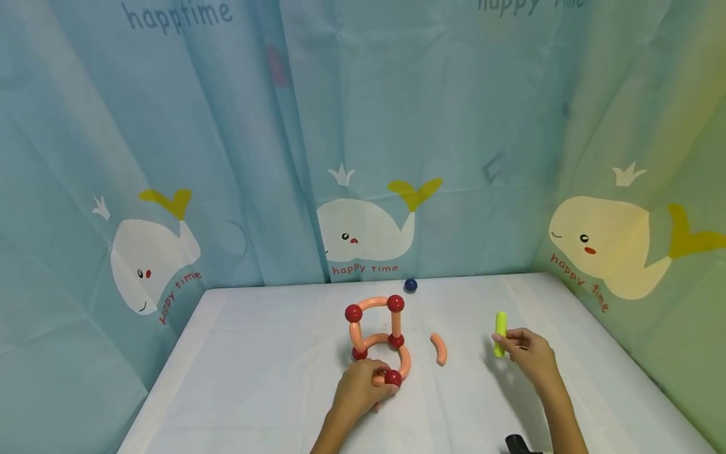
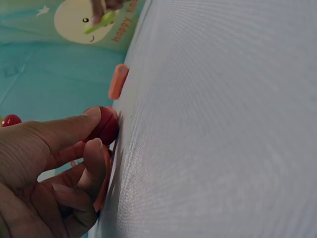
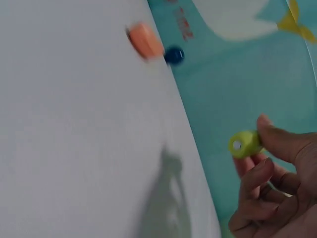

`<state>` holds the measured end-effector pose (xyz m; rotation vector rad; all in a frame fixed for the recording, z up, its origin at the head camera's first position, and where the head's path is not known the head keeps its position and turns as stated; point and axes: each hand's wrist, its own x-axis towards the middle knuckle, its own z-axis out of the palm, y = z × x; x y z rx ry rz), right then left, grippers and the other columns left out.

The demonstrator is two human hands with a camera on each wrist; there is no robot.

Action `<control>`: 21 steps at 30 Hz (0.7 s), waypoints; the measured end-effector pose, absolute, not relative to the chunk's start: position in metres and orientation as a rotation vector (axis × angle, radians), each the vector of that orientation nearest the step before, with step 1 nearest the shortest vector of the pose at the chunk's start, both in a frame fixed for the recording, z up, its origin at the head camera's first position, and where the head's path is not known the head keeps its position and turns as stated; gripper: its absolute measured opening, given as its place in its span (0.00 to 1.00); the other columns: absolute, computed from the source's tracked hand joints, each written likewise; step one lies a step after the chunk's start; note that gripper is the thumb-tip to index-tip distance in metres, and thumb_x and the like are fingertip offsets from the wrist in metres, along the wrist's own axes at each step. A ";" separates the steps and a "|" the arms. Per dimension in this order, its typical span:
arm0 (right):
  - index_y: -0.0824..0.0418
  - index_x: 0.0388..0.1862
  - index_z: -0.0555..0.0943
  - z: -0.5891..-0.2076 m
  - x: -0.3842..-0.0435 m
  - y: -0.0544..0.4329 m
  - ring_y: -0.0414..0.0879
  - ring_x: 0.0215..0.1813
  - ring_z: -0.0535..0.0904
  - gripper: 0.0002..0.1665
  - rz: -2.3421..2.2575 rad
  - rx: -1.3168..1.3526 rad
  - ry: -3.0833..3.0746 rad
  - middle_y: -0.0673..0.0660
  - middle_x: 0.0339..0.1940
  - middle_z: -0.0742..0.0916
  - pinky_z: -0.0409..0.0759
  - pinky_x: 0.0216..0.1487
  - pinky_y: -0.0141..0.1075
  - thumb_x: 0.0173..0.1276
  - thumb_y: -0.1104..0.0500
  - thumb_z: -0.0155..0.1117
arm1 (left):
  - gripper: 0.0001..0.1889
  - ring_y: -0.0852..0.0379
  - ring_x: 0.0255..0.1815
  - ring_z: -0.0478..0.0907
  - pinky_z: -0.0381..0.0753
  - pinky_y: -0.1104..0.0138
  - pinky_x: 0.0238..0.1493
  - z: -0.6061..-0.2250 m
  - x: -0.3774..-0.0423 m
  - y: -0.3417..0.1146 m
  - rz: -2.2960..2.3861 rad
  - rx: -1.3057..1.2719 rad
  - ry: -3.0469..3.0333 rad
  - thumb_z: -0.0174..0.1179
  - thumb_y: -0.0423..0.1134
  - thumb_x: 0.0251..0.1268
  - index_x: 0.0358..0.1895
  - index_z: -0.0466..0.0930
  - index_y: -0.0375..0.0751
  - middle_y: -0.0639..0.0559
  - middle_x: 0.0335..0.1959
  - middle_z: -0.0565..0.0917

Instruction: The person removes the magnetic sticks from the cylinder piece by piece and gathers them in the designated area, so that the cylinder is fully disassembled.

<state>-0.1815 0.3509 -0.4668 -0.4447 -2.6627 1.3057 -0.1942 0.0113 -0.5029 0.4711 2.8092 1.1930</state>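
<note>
Background: light-blue curtain point(image 1: 488, 126), draped behind and to either side of the assembled frame point(image 1: 377, 338), greener toward the right. Work surface: white table point(image 1: 255, 359), beneath the frame. Printed on the curtain, each pale with a yellow tail: right whale point(image 1: 601, 246), to the right of the frame; centre whale point(image 1: 368, 230), behind the frame; left whale point(image 1: 150, 252), to the left of the frame. Marked in red beside each: "happy time". Marked in grey high above the frame, to its left: folded lettering point(image 1: 177, 15), legible as "happtime". Marked high above the frame, to its right: clipped lettering point(image 1: 530, 5), legible as "happy time".

Frame: standing on the table, built from red balls point(image 1: 353, 313) and orange rods point(image 1: 396, 323).

Left hand point(image 1: 360, 388): at the near side of the frame, pinching the nearest ball point(image 1: 393, 378).

Right hand point(image 1: 531, 357): well to the right of the frame, gripping a lime-yellow rod point(image 1: 500, 334) between thumb and fingers, raised off the table.

Black object point(image 1: 516, 443): nearer than the frame and to its right, cut off, not identifiable.

Loose orange rod point(image 1: 439, 349): curved, lying just right of the frame.

Dark-blue ball point(image 1: 411, 286): behind the frame, near the table's back edge.
</note>
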 end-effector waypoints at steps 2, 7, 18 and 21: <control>0.74 0.53 0.76 -0.468 -0.179 0.364 0.35 0.30 0.76 0.36 1.282 -0.510 -2.676 0.50 0.32 0.84 0.75 0.30 0.31 0.67 0.42 0.65 | 0.17 0.66 0.30 0.73 0.72 0.68 0.33 -0.503 -0.194 0.012 1.190 0.475 2.814 0.77 0.46 0.45 0.41 0.87 0.47 0.59 0.34 0.85; 0.74 0.54 0.77 -0.472 -0.176 0.385 0.36 0.30 0.75 0.37 1.266 -0.623 -2.700 0.46 0.28 0.84 0.74 0.30 0.32 0.66 0.41 0.64 | 0.18 0.66 0.30 0.73 0.73 0.67 0.33 -0.503 -0.192 0.012 1.179 0.479 2.825 0.77 0.46 0.46 0.41 0.87 0.46 0.58 0.34 0.85; 0.76 0.44 0.80 -0.479 -0.169 0.393 0.47 0.33 0.76 0.29 1.130 -0.727 -2.684 0.67 0.35 0.86 0.71 0.28 0.36 0.63 0.48 0.67 | 0.18 0.64 0.31 0.73 0.73 0.66 0.33 -0.501 -0.193 0.013 1.144 0.439 2.825 0.77 0.46 0.45 0.42 0.87 0.47 0.60 0.34 0.84; 0.76 0.42 0.80 -0.482 -0.167 0.394 0.51 0.34 0.76 0.28 1.093 -0.728 -2.685 0.70 0.36 0.85 0.70 0.27 0.36 0.62 0.49 0.67 | 0.18 0.64 0.31 0.73 0.74 0.65 0.34 -0.502 -0.192 0.014 1.135 0.450 2.836 0.77 0.46 0.45 0.42 0.87 0.47 0.59 0.34 0.85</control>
